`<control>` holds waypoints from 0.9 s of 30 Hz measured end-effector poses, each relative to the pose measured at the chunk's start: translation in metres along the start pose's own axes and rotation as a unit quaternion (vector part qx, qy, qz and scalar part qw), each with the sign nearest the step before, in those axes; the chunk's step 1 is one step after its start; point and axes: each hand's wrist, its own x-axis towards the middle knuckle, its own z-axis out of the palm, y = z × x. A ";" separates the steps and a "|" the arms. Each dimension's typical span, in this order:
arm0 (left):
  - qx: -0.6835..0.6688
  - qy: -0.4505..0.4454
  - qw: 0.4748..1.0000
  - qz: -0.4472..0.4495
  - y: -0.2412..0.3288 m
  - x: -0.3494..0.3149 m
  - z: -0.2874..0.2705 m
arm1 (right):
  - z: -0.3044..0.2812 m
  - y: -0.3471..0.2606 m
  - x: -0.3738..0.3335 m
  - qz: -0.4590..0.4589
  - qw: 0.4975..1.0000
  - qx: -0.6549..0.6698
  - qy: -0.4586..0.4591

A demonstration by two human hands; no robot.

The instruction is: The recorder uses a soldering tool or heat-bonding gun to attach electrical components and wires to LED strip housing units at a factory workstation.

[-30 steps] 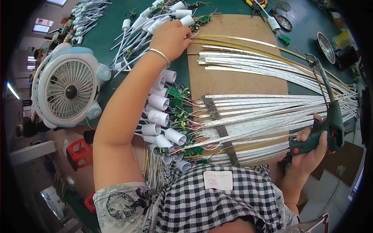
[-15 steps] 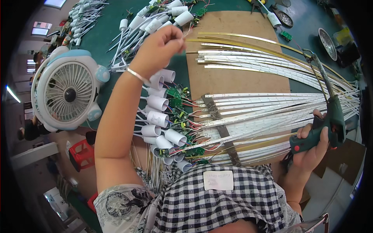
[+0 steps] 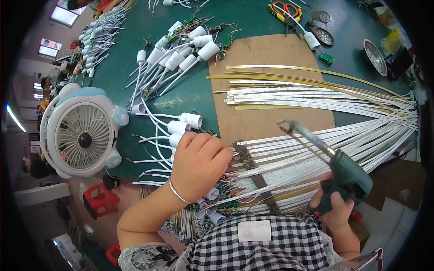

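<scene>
We record the left hand point(image 3: 199, 165) curled into a loose fist, knuckles up, resting over a cluster of white lamp sockets point(image 3: 181, 128) with white leads and small green driver boards point(image 3: 229, 205); whether its fingers pinch anything beneath we cannot tell. A thin silver bracelet point(image 3: 177, 193) sits on that wrist. The right hand point(image 3: 334, 212) is closed around the dark green grip of a soldering gun point(image 3: 346, 174), whose metal barrel angles up and left, its tip point(image 3: 285, 125) above the near ends of the white LED strips point(image 3: 343, 137).

These strips fan across a brown board point(image 3: 266, 58) on the green table point(image 3: 190, 97), running out to the right edge, with several gold-coloured strips point(image 3: 289, 68) lying along the far side of the fan. A dark bar point(image 3: 255, 174) lies across the strips near their wired ends.

Farther up the table we note a second bundle of white sockets point(image 3: 185, 52) on long leads, and a third pile point(image 3: 97, 38) at the far left. A white and pale blue desk fan point(image 3: 81, 133) stands left of the left hand. Orange-handled pliers point(image 3: 282, 10) and round metal dishes point(image 3: 375, 54) lie at the far right. A black-and-white checked garment point(image 3: 266, 246) fills the lower edge.
</scene>
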 end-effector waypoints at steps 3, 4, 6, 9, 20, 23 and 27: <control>0.026 0.024 0.999 0.026 -0.003 0.004 0.000 | 0.002 0.000 0.002 0.012 0.999 -0.013 -0.041; 0.032 0.031 0.998 0.036 -0.004 0.007 0.000 | 0.005 0.000 0.002 0.014 0.998 -0.020 -0.052; 0.045 0.033 0.997 0.053 -0.006 0.011 0.000 | 0.009 -0.001 0.002 0.032 0.997 -0.040 -0.057; 0.065 0.018 0.995 0.073 -0.008 0.015 0.000 | 0.012 0.000 0.003 0.041 0.995 -0.047 -0.083; 0.071 0.020 0.993 0.087 -0.009 0.016 0.008 | 0.013 0.000 0.000 0.092 0.979 -0.103 -0.149; 0.074 0.024 0.993 0.084 -0.009 0.014 0.009 | 0.008 0.001 0.001 0.064 0.962 -0.181 -0.193; 0.063 0.015 0.995 0.080 -0.010 0.014 0.009 | 0.007 -0.001 0.001 0.027 0.938 -0.276 -0.206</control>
